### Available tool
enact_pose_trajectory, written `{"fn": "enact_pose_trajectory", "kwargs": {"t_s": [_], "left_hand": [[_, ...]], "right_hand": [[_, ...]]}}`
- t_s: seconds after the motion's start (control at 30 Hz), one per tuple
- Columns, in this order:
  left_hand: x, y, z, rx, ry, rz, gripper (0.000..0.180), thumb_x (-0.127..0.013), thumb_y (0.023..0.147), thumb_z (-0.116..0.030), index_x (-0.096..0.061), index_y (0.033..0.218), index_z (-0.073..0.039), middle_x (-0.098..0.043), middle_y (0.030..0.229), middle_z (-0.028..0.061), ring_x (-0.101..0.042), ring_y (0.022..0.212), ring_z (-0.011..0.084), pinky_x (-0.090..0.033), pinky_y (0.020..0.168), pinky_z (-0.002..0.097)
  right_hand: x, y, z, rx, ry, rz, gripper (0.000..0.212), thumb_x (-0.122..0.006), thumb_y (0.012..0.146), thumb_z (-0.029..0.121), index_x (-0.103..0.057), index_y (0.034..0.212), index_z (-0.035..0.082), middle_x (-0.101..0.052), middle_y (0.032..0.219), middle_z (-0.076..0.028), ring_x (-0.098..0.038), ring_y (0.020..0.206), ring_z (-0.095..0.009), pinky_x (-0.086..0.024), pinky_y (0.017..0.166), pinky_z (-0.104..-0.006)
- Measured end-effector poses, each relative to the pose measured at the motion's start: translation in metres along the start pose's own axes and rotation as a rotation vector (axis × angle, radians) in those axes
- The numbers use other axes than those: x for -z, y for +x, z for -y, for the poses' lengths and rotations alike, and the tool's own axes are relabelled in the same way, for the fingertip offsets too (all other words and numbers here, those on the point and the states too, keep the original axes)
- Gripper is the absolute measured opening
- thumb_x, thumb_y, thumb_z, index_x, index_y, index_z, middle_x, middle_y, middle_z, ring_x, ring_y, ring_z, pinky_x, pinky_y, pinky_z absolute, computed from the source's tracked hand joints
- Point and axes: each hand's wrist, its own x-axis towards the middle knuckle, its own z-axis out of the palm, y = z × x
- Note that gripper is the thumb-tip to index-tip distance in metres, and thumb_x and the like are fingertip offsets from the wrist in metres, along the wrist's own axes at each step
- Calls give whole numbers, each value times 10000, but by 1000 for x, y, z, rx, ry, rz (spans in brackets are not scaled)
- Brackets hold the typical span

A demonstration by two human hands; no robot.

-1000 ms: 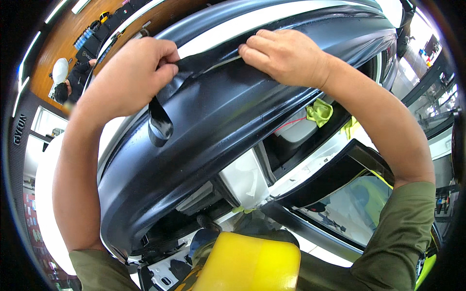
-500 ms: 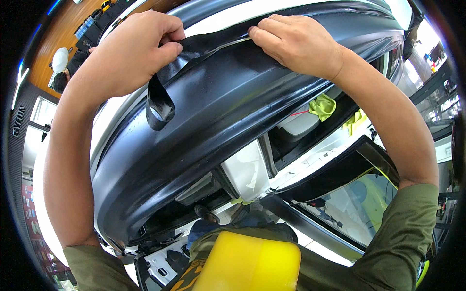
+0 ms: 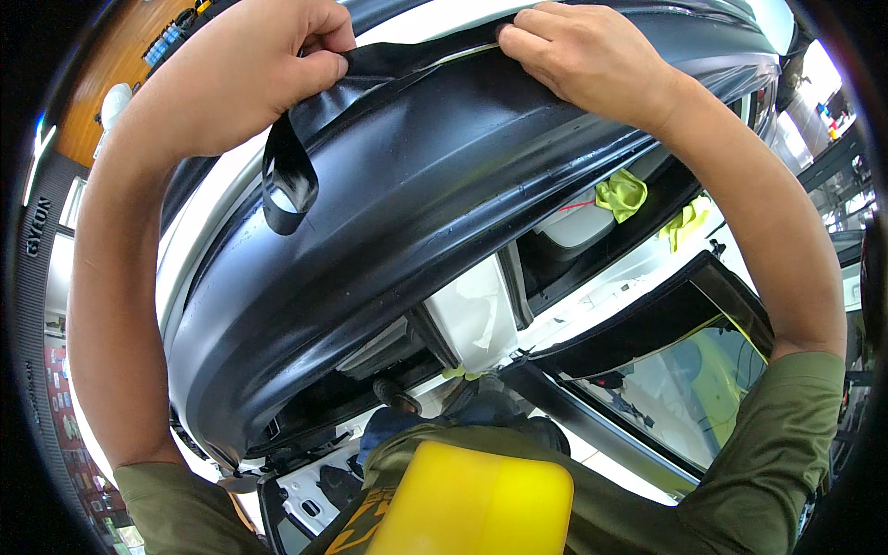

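Observation:
Black film [image 3: 407, 57], thin and flexible, runs along the upper edge of the car's dark, curved side panel [image 3: 370, 213]. My left hand [image 3: 245, 79] pinches it between thumb and bent fingers. A narrow strip end [image 3: 289, 199] hangs below that hand, curled into a loop over the panel. Farther right, my right hand [image 3: 592, 65] is closed on the film's edge, with its fingertips at the seam beside the white bodywork [image 3: 435, 26]. Between the two hands the film is lifted and creased, with a light line showing along its lower edge.
Yellow-green cloths [image 3: 620, 195] lie by the car's opening, below my right forearm. An open door with a window [image 3: 666, 393] stands at lower right. A white pillar [image 3: 476, 319] crosses the opening. A yellow block-like object [image 3: 472, 499] sits before my chest.
My right hand has shifted right and farther away along the edge, widening the gap between my hands. My left hand has moved slightly farther away, keeping its pinch. The whole view has shifted a little.

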Motion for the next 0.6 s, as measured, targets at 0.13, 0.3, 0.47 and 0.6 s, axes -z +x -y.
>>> {"fn": "enact_pose_trajectory", "kwargs": {"t_s": [0.13,0.3,0.47,0.6], "left_hand": [[0,1,6,-42,-47,24,168,-606,969,-148,-605,902,5,-463,705,-14,-449,664,87,-370,624,291],[5,3,3,-33,-70,-9,144,-612,969,-144,-631,944,-3,-485,734,-28,-462,682,80,-381,648,275],[9,-3,7,7,-32,-46,167,-610,1001,-183,-657,1017,-24,-531,793,-22,-496,731,66,-401,689,255],[16,-4,5,10,-97,-36,188,-608,1016,-203,-657,1053,-25,-545,835,-19,-510,785,61,-420,748,253]], "right_hand": [[-2,-5,-3,-17,-12,15,102,-605,842,161,-558,881,79,-587,820,-82,-648,784,-258,-543,658,-371],[-1,-14,-12,-62,-18,17,99,-626,862,146,-553,849,81,-577,793,-79,-646,760,-262,-542,656,-376],[0,-23,-23,-70,-28,39,119,-641,864,141,-543,829,84,-570,786,-77,-644,757,-265,-537,649,-382],[-5,-34,-34,-93,-70,48,133,-645,864,136,-528,823,87,-564,789,-77,-640,758,-269,-535,656,-384]]}}
